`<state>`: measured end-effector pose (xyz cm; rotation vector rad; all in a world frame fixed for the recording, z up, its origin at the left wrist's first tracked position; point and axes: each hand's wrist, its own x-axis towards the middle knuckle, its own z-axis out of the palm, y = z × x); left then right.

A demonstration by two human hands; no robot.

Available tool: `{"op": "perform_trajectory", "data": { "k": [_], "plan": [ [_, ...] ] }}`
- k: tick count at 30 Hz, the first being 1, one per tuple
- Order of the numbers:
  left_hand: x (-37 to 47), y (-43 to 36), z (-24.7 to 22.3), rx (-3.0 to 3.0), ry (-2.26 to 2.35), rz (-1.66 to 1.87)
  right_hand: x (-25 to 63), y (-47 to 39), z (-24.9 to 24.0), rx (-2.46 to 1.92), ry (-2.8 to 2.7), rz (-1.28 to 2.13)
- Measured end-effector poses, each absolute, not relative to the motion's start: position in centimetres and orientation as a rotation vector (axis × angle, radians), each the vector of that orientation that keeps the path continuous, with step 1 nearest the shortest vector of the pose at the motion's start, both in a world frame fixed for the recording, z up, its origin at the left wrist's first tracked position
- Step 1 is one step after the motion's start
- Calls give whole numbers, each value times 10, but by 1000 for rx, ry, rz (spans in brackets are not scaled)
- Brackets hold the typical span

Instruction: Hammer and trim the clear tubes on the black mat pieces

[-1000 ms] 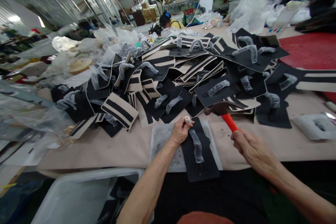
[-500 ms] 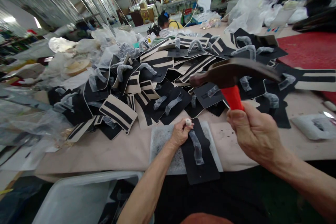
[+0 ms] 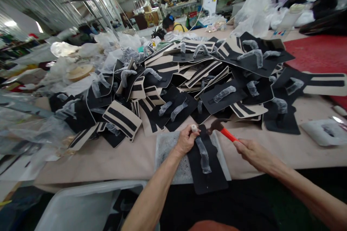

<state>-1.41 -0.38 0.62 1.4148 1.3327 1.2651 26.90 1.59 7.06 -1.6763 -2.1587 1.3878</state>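
Note:
My left hand (image 3: 187, 140) is closed around a small tool with a pale round top (image 3: 194, 128), held upright at the upper end of a black panel (image 3: 210, 178). A plastic-wrapped handle (image 3: 203, 155) runs along that panel, which lies on a pale, speckled board (image 3: 173, 162). In my right hand (image 3: 253, 153) is a hammer (image 3: 226, 131) with a red-orange handle and dark head. The hammer head is low, just right of the upright tool and apart from it. My fingers hide the tool's lower part.
Behind my hands lies a heap of black panels (image 3: 225, 95) with wrapped handles, some showing striped cream backs. A plastic bin (image 3: 89, 191) stands below the table edge at left. Clear plastic bags (image 3: 121, 48) pile at back left; a red sheet (image 3: 320, 52) lies at right. Other people work beyond.
The hammer has come down from high in front of me to beside the upright tool, and my right hand has lowered with it. My left hand and the panel stay nearly in place.

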Motion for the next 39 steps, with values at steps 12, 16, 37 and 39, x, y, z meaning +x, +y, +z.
{"op": "perform_trajectory", "data": {
  "k": [12,16,37,39],
  "plan": [
    [-24,5,32,1476,1333,1015,228,-6,44,-1108,-2477,508],
    [-18,4,24,1453,1382,1084,179,-12,31,-824,-2572,696],
    [-45,3,93,773,1127,1769,166,-22,14,-820,-2115,833],
    [-50,-12,61,640,1206,1777,169,-26,20,-931,-1828,991]
  ]
}}
